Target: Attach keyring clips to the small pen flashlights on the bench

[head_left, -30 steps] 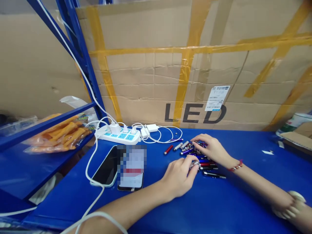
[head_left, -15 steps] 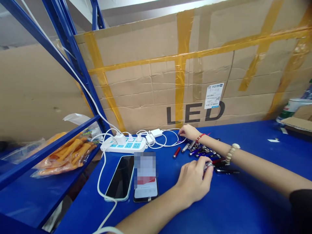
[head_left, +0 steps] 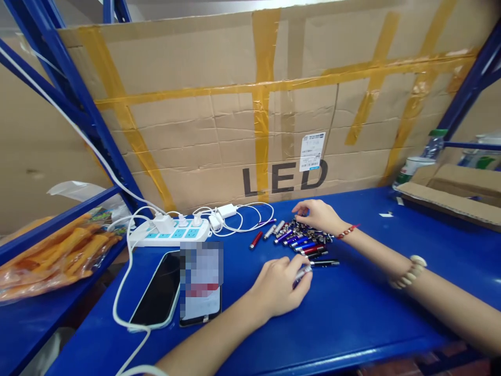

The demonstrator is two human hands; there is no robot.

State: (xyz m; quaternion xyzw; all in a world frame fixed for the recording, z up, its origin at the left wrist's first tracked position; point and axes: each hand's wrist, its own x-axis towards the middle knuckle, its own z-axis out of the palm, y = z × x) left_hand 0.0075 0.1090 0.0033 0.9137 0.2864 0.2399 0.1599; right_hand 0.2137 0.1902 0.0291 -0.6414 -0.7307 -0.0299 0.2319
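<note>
My left hand (head_left: 279, 287) rests low over the blue table, its fingers wrapped round a silver keychain flashlight (head_left: 302, 272); a purplish tube shows under it, mostly hidden. Just beyond lies a pile of small tube-shaped keychain flashlights in purple, blue, red, black and silver, with metal clips tangled at the back. My right hand (head_left: 319, 215) is at the pile's far edge, fingers bent and apart, with nothing visible in them. A red flashlight (head_left: 256, 239) lies at the pile's left end, and a black one (head_left: 324, 263) lies nearest my left fingertips.
A white power strip (head_left: 183, 233) with plugs, adapters and looped cables stands at the back left. Two phones, one dark (head_left: 158, 292) and one lit (head_left: 201, 308), lie before it. A large cardboard box (head_left: 188, 130) walls the back; an open carton (head_left: 462, 193) sits right.
The view has turned right. My right hand has moved right, from beside the cable loop to over the pile's back edge. My left hand still grips the silver flashlight.
</note>
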